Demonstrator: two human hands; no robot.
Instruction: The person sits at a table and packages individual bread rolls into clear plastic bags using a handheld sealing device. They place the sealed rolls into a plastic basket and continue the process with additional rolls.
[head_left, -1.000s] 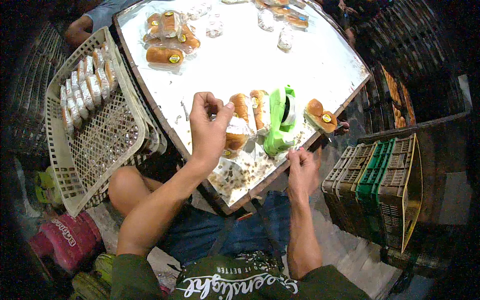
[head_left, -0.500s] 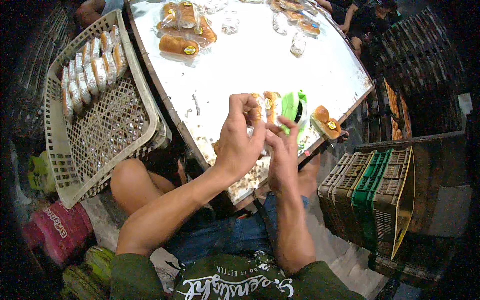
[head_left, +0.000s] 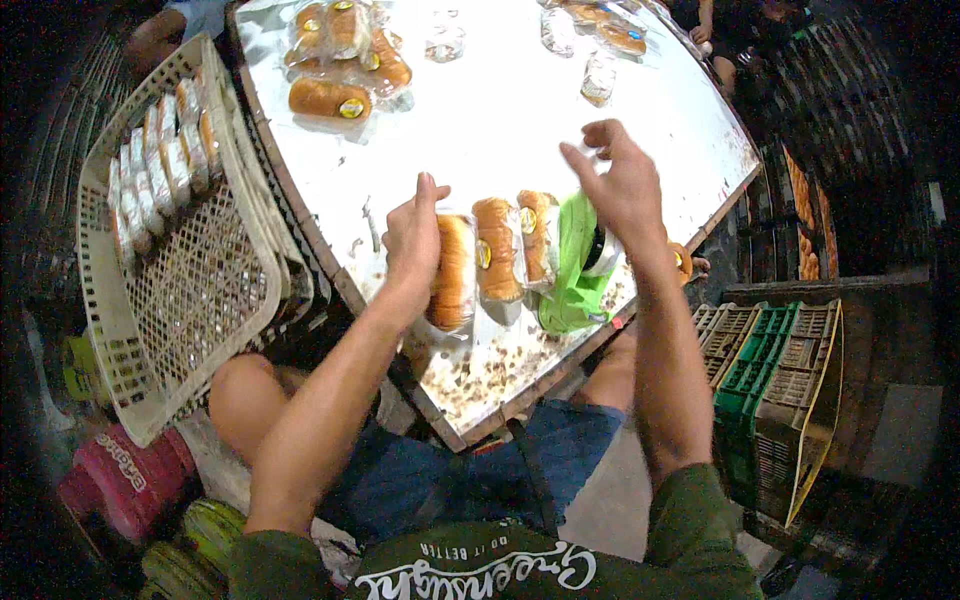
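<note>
Three wrapped bread loaves lie side by side near the table's close corner: a left loaf (head_left: 456,275), a middle loaf (head_left: 498,262) and a right loaf (head_left: 538,245). Against the left loaf's outer side is my left hand (head_left: 410,240), index finger and thumb extended and the other fingers partly hidden. It appears to touch the wrapper without gripping it. My right hand (head_left: 622,180) hovers open, fingers apart, above a bright green bag-like item (head_left: 575,290) with a black-and-white part. Behind my right forearm, a wrapped bun (head_left: 682,264) shows only in part.
On the left stands a cream plastic crate (head_left: 195,350) with rows of wrapped pieces (head_left: 165,165). More wrapped loaves (head_left: 330,98) lie on the white table (head_left: 480,120). Stacked crates (head_left: 770,370) stand at the right. Another person's arm (head_left: 705,25) shows at the far right.
My hands were close together over the loaves and have moved apart, left hand leftward, right hand up and rightward. The left loaf, mostly covered before, now shows. The whole view has shifted slightly.
</note>
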